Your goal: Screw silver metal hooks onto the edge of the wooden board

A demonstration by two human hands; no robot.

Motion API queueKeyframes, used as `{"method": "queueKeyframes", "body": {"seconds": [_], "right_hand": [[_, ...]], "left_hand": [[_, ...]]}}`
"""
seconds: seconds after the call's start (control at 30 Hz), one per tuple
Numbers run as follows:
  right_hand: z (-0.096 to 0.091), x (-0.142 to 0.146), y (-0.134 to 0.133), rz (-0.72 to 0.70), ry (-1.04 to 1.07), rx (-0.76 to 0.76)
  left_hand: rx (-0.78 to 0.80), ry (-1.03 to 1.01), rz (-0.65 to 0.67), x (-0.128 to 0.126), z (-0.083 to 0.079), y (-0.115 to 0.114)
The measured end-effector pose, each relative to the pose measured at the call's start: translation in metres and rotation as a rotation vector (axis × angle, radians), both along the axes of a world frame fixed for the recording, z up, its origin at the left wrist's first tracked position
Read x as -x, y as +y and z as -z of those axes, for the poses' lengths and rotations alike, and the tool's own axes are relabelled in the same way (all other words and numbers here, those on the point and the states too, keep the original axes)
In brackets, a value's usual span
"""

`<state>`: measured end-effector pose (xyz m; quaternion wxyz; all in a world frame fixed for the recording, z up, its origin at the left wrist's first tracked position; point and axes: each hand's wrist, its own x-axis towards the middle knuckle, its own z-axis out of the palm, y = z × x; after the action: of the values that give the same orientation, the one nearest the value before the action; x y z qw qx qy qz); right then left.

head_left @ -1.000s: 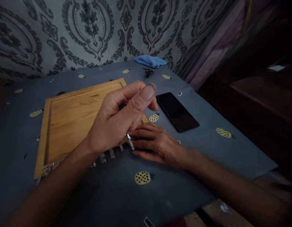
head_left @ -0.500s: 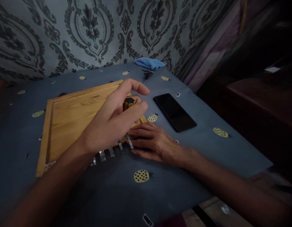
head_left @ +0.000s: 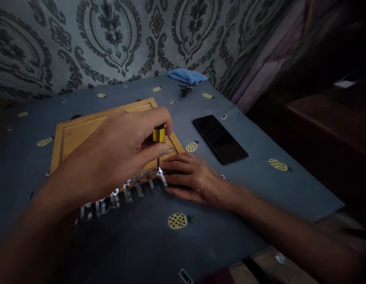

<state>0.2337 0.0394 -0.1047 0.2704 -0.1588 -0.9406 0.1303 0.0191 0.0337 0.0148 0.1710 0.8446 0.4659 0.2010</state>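
Observation:
My left hand [head_left: 120, 146] is closed around a screwdriver [head_left: 159, 135] with a yellow and black handle. Its thin shaft points straight down, and the tip meets the right end of a row of shiny metal clips [head_left: 138, 189]. These clips line the near edge of a wooden board [head_left: 82, 136] with a raised rim, and curve out past it over the cloth. At the board's near right corner, my right hand [head_left: 197, 177] lies flat with fingers extended, fingertips beside the last clip. My left hand and forearm cover much of the board.
A black phone [head_left: 220, 139] lies on the blue tablecloth [head_left: 230, 221] to the right of the board. Farther back are a small dark object [head_left: 185, 90], possibly keys, and a blue cloth [head_left: 187, 76]. Patterned fabric [head_left: 156, 35] rises behind the table.
My left hand has turned palm-down, bringing the screwdriver upright with its shaft now visible. More clips show along the board's edge. My right hand has stayed in place.

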Motion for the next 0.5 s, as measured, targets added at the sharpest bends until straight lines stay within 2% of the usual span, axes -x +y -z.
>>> {"method": "queueKeyframes", "body": {"seconds": [0.17,0.27,0.43,0.5], "right_hand": [[0.002,0.000,0.001,-0.016,0.026,-0.002],[0.003,0.000,0.001,-0.018,0.036,0.002],[0.002,-0.001,0.001,-0.009,0.009,0.007],[0.002,-0.001,0.001,-0.008,0.002,0.004]], "left_hand": [[-0.118,0.055,-0.117,-0.013,0.003,-0.003],[-0.165,0.011,-0.113,-0.012,0.007,-0.004],[-0.012,-0.161,-0.021,0.000,0.008,-0.006],[-0.001,-0.184,0.000,0.003,0.007,-0.006]]}}
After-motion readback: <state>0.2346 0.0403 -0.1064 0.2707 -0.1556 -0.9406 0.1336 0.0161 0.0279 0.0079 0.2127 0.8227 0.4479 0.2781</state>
